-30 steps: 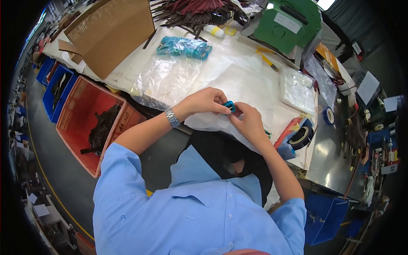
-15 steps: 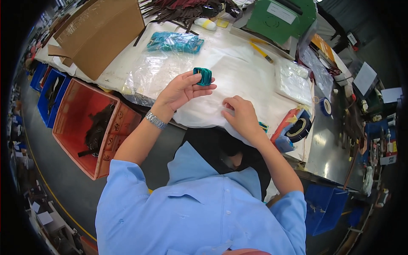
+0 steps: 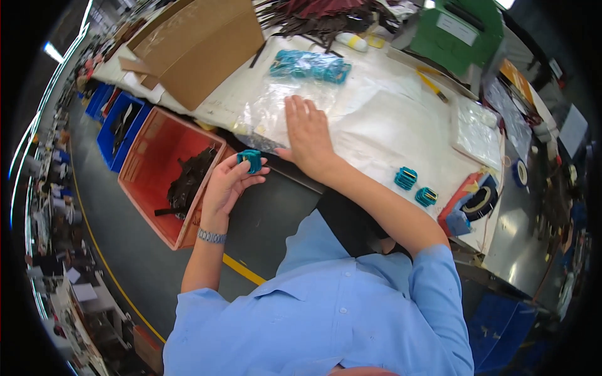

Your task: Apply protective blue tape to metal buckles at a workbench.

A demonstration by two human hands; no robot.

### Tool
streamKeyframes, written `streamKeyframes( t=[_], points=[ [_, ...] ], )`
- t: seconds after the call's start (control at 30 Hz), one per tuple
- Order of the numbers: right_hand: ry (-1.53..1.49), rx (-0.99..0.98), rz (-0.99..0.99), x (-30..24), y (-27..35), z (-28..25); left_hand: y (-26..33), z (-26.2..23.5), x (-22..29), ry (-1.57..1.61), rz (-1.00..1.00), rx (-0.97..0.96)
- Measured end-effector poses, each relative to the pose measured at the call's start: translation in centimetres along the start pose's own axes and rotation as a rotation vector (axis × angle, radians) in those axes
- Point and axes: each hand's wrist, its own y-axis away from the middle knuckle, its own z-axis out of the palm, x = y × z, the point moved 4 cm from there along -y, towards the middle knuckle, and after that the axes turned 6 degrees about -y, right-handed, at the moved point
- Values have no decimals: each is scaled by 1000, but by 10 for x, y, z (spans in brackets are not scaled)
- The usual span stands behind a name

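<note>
My left hand (image 3: 227,187), with a metal watch on the wrist, pinches a small bundle of teal rectangular rings (image 3: 252,161) beyond the table's front edge, beside the red bin. My right hand (image 3: 310,135) lies with its fingers stretched out, over the near end of a clear plastic bag (image 3: 263,106). Whether its palm presses on the bag I cannot tell. Farther back on the table is a clear-wrapped pack of teal pieces (image 3: 307,65). Two more teal bundles, one (image 3: 406,178) slightly behind the other (image 3: 426,197), rest to the right of my right forearm.
A red bin (image 3: 145,182) holding dark material and a blue bin (image 3: 119,135) stand left of the table. On the table are a cardboard box (image 3: 200,56), dark strips (image 3: 313,22), a green case (image 3: 461,37), a yellow-handled tool (image 3: 433,84) and a tape roll (image 3: 480,200).
My left hand has drawn back toward the red bin with its bundle. My right hand has swung leftward and flattened over the plastic bag. The view has shifted, uncovering both bundles at right.
</note>
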Motion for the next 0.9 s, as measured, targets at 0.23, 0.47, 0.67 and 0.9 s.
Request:
streamKeyframes(
  t=[0.23, 0.47, 0.67, 0.9],
  points=[
    [219, -10, -59, -2, -36, 34, -11, -9, 3, -198, 27, 163],
    [24, 155, -86, -1, -49, -7, -62, 35, 20, -477, 226, 66],
    [-200, -68, 64, 3, -14, 3, -39, 18, 4, -531, 324, 147],
    [90, 30, -77, -29, -4, 22, -49, -11, 2, -276, 414, 362]
  ],
)
